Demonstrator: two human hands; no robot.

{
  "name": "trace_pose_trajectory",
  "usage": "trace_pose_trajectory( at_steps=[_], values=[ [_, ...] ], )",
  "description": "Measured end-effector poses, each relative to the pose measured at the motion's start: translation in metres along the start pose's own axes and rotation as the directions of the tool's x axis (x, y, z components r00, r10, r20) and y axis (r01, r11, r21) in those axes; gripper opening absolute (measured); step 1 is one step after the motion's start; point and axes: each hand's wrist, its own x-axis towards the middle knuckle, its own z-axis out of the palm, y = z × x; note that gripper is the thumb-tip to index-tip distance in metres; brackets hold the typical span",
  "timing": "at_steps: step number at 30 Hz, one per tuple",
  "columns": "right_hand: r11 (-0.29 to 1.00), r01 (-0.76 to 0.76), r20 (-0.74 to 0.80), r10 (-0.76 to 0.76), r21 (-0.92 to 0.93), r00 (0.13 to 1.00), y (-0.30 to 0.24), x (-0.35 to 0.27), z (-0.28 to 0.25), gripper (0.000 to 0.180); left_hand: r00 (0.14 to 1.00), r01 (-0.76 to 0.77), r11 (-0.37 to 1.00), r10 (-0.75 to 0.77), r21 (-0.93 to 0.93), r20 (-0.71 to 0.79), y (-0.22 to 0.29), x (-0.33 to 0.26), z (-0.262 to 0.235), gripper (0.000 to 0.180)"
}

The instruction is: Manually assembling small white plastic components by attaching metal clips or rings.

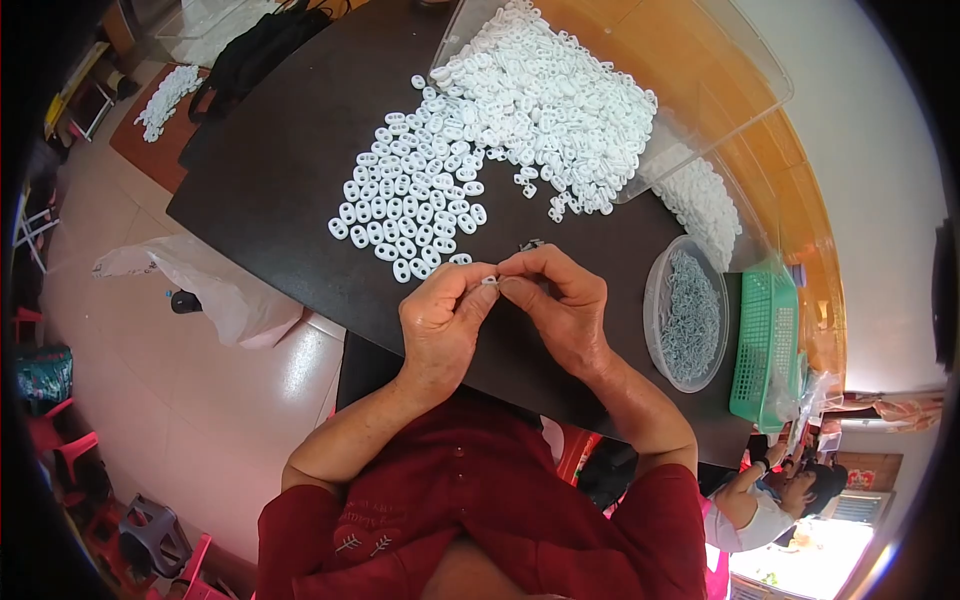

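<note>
My two hands meet over the dark table (280,200), fingertips close together. My left hand (438,318) is closed in a pinch on a small white oval plastic piece (489,281). My right hand (568,318) pinches at the piece's right side; whatever its fingertips hold is hidden. Just beyond the hands lie a few small dark metal bits (531,244). Many white oval pieces with two holes (405,205) are spread flat in a single layer beyond my left hand. Behind them, a big heap of the white pieces (550,95) spills from a clear plastic bin (745,60).
To the right stand a round clear tub (652,330) of small silvery metal parts (690,320) and a green basket (748,375). More white pieces (700,200) lie behind the tub. Another person (750,510) sits at lower right. A plastic bag (230,290) rests left of the table.
</note>
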Motion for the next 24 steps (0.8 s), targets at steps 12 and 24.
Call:
trace_pose_trajectory(
  at_steps=[12,24],
  values=[
    [0.998,-0.058,0.042,0.058,-0.005,0.997,0.002,0.0,-0.002,0.014,0.996,-0.089,0.993,0.09,0.08,-0.005,0.0,0.001,-0.003,0.017],
    [0.968,0.08,-0.018,-0.087,-0.236,0.996,0.008,0.002,0.009,0.006,0.974,-0.219,0.957,0.225,0.191,-0.011,-0.006,0.002,0.001,0.015]
  ],
)
